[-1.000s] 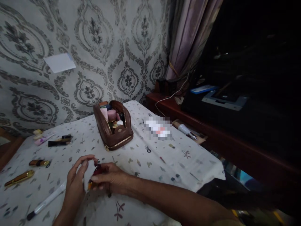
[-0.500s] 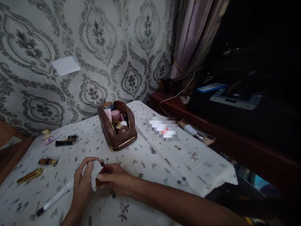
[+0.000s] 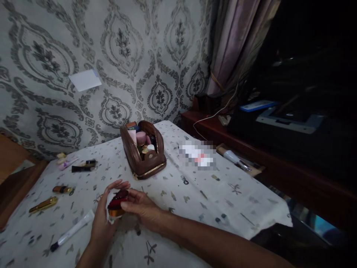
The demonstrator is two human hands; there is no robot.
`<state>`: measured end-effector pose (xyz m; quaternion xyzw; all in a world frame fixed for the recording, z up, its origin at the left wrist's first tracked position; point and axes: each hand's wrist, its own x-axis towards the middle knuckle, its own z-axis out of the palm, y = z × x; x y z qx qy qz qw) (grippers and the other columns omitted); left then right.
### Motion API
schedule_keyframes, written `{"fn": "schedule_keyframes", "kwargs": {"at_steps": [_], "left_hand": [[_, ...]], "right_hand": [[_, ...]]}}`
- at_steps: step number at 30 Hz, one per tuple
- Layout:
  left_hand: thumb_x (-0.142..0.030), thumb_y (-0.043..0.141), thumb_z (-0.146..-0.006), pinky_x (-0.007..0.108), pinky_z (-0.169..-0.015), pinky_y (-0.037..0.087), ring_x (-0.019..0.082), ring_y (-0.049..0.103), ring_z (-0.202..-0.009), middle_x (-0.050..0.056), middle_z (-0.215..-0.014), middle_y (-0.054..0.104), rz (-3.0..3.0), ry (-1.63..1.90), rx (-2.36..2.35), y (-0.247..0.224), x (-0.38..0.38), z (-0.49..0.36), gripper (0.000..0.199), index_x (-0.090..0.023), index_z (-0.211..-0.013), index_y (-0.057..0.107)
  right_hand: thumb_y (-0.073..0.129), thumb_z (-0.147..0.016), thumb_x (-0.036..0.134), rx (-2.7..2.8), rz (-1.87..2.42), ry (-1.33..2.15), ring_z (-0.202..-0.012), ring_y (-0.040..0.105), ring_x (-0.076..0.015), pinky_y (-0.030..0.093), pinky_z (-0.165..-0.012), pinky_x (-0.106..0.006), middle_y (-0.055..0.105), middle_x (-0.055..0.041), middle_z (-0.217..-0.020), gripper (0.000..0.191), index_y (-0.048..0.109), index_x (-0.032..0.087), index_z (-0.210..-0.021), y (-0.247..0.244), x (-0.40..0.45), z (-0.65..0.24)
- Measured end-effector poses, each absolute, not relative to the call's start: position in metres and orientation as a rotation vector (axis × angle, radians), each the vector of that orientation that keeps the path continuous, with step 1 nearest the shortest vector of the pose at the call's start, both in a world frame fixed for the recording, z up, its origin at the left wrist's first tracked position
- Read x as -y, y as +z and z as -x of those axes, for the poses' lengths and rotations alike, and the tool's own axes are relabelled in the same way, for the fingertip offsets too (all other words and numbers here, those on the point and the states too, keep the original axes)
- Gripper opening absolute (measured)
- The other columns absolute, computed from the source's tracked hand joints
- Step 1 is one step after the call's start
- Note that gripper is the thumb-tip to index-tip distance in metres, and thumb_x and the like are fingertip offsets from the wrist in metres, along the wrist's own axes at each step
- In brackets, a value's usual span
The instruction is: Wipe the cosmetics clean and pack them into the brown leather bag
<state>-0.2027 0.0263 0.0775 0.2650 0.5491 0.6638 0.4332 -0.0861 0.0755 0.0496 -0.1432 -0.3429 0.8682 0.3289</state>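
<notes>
A dark red object with a gold band [image 3: 117, 205] is held between my two hands over the front of the table. My right hand [image 3: 141, 208] grips it with thumb and fingers from the right. My left hand [image 3: 102, 208] curves round a white cloth or tissue [image 3: 111, 196], which lies against the red object's left side. Behind my hands stands an open brown bag [image 3: 143, 150] filled with small cosmetic items. A white tube with a black end [image 3: 73, 230] lies to the left of my left hand.
Gold items [image 3: 43, 205], a brown-and-gold piece [image 3: 63, 189] and black items [image 3: 83, 168] lie at the table's left. A blurred white item [image 3: 197, 155] is right of the bag. A dark red cabinet [image 3: 208, 124] with a white cable [image 3: 220, 110] borders the right side.
The red object has turned and shows more of its surface, while the white cloth is now mostly behind it. My left fingers have loosened and straightened. The view has shifted slightly.
</notes>
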Motion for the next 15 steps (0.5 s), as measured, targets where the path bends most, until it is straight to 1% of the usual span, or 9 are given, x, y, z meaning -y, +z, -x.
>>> {"fn": "schedule_keyframes", "kwargs": {"at_steps": [3,5,8,12,15], "left_hand": [[-0.052,0.062,-0.08,0.04,-0.096,0.05,0.026,0.069,-0.102,0.008,-0.106,0.075,-0.386,1.644,-1.21,0.072,-0.031,0.195,0.043,-0.02,-0.109,0.067],[-0.047,0.057,-0.085,0.042,-0.096,0.051,0.026,0.07,-0.1,0.009,-0.102,0.076,-0.279,1.646,-1.105,0.072,-0.033,0.192,0.038,-0.018,-0.106,0.068],[-0.041,0.051,-0.09,0.038,-0.091,0.054,0.024,0.071,-0.094,0.01,-0.092,0.077,-0.238,1.638,-1.026,0.071,-0.035,0.192,0.035,-0.014,-0.101,0.07],[-0.038,0.053,-0.09,0.028,-0.08,0.055,0.02,0.072,-0.083,0.007,-0.085,0.076,-0.208,1.608,-1.05,0.066,-0.037,0.2,0.032,-0.012,-0.099,0.071],[-0.035,0.064,-0.084,0.024,-0.072,0.054,0.016,0.07,-0.073,0.003,-0.083,0.074,-0.122,1.645,-1.128,0.059,-0.039,0.203,0.025,-0.014,-0.096,0.071]], "right_hand": [[0.09,-0.052,0.049,1.22,0.456,2.003,-0.094,0.063,-0.0199,0.045,-0.094,-0.036,0.068,-0.0015,-0.096,0.063,0.071,0.021,-0.105,0.05,-0.078,0.084],[0.09,-0.054,0.047,1.471,0.525,1.722,-0.099,0.06,-0.0218,0.046,-0.095,-0.036,0.063,-0.0029,-0.102,0.062,0.072,0.023,-0.108,0.051,-0.079,0.081],[0.088,-0.061,0.04,1.73,0.611,1.354,-0.102,0.057,-0.0222,0.048,-0.092,-0.035,0.056,-0.0046,-0.106,0.057,0.071,0.024,-0.113,0.053,-0.081,0.076],[0.083,-0.07,0.031,1.938,0.657,1.122,-0.091,0.059,-0.0211,0.052,-0.082,-0.033,0.058,-0.0033,-0.098,0.056,0.066,0.026,-0.123,0.055,-0.083,0.074],[0.082,-0.071,0.026,2.043,0.656,1.022,-0.096,0.06,-0.0234,0.052,-0.086,-0.037,0.06,-0.005,-0.104,0.062,0.06,0.026,-0.129,0.054,-0.085,0.074]]}}
